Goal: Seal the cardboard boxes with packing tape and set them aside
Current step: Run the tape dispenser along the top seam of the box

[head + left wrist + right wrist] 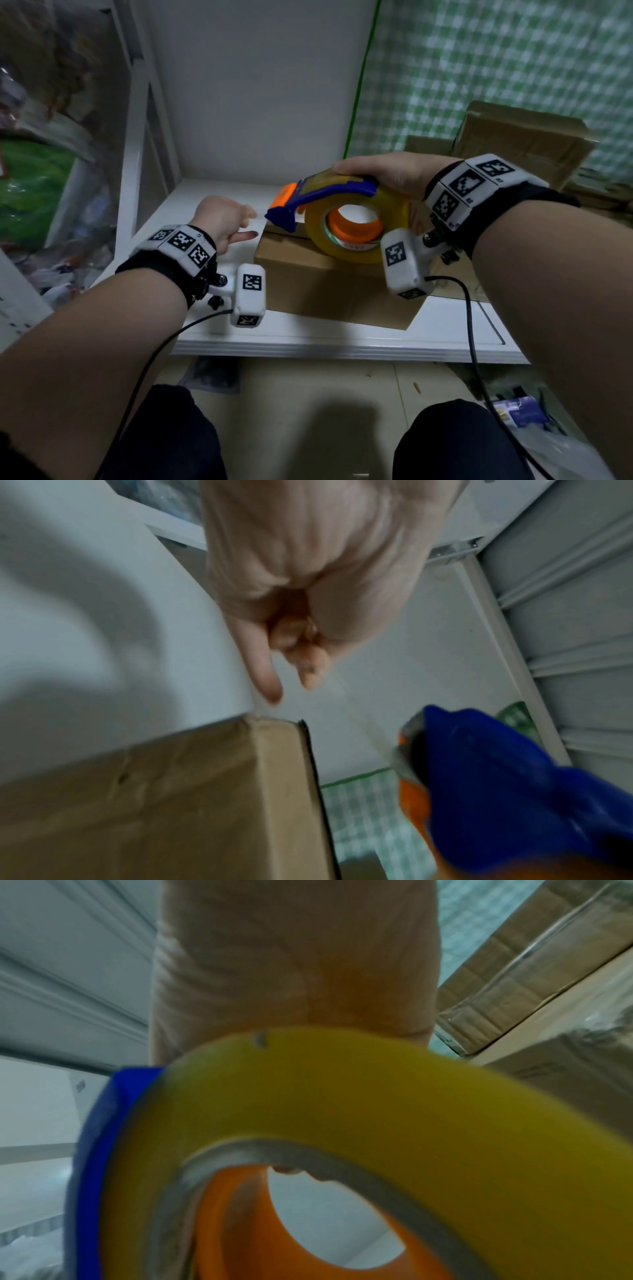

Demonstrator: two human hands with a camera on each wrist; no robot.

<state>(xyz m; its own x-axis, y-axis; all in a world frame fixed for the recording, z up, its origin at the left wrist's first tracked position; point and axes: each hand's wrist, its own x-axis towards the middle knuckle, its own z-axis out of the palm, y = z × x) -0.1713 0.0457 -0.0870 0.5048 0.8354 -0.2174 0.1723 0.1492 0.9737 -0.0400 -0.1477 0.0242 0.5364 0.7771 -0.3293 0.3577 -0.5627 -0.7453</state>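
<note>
Cardboard box [329,281] sits flaps-closed on the white counter [342,342], toward its front edge and right of middle, one corner hanging near the front edge. Right hand [387,171] grips the tape dispenser [322,198] from above, fingers wrapped over the blue frame; the yellowish tape roll [346,233] on its orange core hangs just over the box top, near the box's back-left corner. Whether the roll touches the cardboard, cannot tell. Dispenser's blue nose with the orange tab points left, past the box's left edge.

Left hand [222,219] is just off the box's left side, over the counter, fingers [267,680] loosely curled, index pointing toward the box corner. In the left wrist view a faint clear tape strip [356,718] runs from the fingertips toward the dispenser nose; pictures too blurred to be sure it is pinched.

More cardboard boxes [520,144] stacked at the counter's back-right, in front of a green checked curtain [496,68]. Right wrist view shows clear tape on one of them.
</note>
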